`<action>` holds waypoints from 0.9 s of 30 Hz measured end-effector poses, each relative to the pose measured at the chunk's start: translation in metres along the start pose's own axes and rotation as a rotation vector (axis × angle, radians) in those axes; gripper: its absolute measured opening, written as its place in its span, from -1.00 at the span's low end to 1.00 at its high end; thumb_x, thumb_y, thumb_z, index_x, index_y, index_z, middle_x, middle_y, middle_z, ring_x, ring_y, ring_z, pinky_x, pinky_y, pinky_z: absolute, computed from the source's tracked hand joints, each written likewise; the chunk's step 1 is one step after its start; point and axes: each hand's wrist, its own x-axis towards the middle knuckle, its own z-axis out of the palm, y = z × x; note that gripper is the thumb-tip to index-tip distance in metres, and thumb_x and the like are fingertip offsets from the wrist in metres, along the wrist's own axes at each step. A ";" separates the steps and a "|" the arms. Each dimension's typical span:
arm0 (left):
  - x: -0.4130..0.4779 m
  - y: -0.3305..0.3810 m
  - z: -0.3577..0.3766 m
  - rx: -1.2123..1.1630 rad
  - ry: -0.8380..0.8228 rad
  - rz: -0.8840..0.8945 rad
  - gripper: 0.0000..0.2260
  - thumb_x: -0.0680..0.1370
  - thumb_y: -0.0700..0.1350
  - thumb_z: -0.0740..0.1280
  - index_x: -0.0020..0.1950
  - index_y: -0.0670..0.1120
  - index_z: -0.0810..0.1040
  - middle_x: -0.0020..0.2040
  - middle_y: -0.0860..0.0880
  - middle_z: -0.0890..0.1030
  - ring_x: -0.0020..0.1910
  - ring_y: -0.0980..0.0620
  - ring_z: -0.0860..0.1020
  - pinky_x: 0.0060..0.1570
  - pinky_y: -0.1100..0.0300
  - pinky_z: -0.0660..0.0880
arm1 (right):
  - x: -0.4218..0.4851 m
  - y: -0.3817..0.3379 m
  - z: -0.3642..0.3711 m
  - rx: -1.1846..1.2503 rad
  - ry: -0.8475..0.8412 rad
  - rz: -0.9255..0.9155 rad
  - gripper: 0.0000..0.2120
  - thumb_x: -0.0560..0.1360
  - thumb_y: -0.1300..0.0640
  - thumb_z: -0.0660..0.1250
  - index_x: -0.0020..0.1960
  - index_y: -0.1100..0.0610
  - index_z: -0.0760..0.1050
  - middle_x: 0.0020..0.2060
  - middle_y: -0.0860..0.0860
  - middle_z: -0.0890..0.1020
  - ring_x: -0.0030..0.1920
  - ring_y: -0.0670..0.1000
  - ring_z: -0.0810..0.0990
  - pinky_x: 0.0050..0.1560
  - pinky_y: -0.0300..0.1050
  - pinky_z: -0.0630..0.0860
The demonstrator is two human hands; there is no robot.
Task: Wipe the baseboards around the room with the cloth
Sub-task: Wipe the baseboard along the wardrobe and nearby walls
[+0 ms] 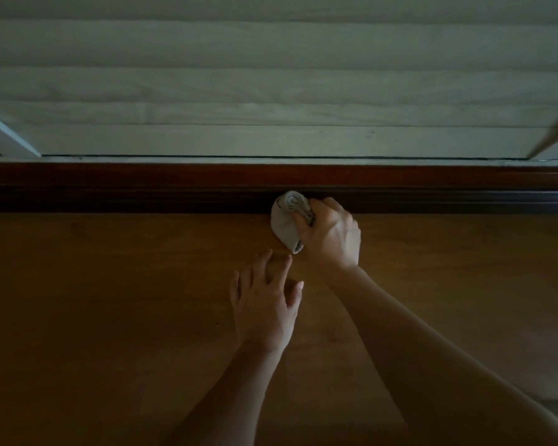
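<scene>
From the head view, looking down over the person's arms, the baseboard [142,191] is a dark reddish-brown strip. Its long axis runs straight across from left to right, where the wooden floor [110,300] meets a pale, wood-grained panelled wall [271,91].

The cloth [285,220] is bunched into a tight grey wad. It sits right at the foot of the baseboard, touching its lower edge near the middle of the run. The right hand [332,236] grips it with fingers curled round the bundle, and is much the nearer hand to the board. The left hand [263,307] holds nothing. Its fingers are spread and relaxed and seem to lie flat on the floor just behind the cloth, likely propping the person up.

I'd judge the next stroke has to follow the board sideways. To the left of the cloth there is plenty of bare strip, with as much again to the right.

A white slanted strip [10,136] leans in at the far left above the board, and a blurred slanted edge [554,136] at the far right. Neither reaches down to the baseboard, so nothing I can see blocks the path.
</scene>
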 end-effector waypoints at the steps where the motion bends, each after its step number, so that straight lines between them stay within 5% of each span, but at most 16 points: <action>1: 0.003 0.004 0.001 -0.025 0.017 -0.036 -0.55 0.59 0.24 0.23 0.46 0.17 0.42 0.50 0.01 0.36 0.46 -0.06 0.29 0.47 -0.14 0.21 | -0.001 0.006 -0.004 -0.012 0.011 -0.001 -0.72 0.57 -0.07 0.33 0.05 0.15 0.61 -0.06 0.04 0.62 -0.23 0.05 0.61 -0.28 -0.02 0.59; 8: 0.016 0.029 0.010 -0.037 0.037 0.008 -0.56 0.59 0.24 0.17 0.43 0.14 0.46 0.44 0.02 0.40 0.43 -0.04 0.32 0.50 -0.16 0.15 | -0.006 0.077 -0.050 -0.089 0.114 0.183 -0.79 0.53 0.00 0.38 -0.06 0.16 0.59 -0.19 0.02 0.58 -0.30 -0.03 0.47 -0.37 -0.24 0.27; 15: 0.017 0.056 0.018 -0.010 0.025 0.165 -0.56 0.57 0.22 0.25 0.41 0.12 0.48 0.44 0.02 0.44 0.42 -0.04 0.36 0.47 -0.21 0.18 | 0.001 0.099 -0.078 -0.120 0.051 0.229 -0.76 0.53 -0.04 0.39 -0.01 0.14 0.63 -0.12 0.03 0.63 -0.22 0.03 0.59 -0.28 -0.12 0.50; 27: 0.021 0.078 0.027 0.050 0.038 0.089 -0.55 0.53 0.26 0.27 0.37 0.14 0.52 0.42 -0.02 0.46 0.42 -0.08 0.33 0.46 -0.34 0.12 | -0.004 0.114 -0.079 -0.057 0.097 0.291 -0.80 0.54 0.01 0.38 -0.02 0.14 0.62 -0.20 -0.03 0.55 -0.27 0.00 0.53 -0.32 -0.18 0.36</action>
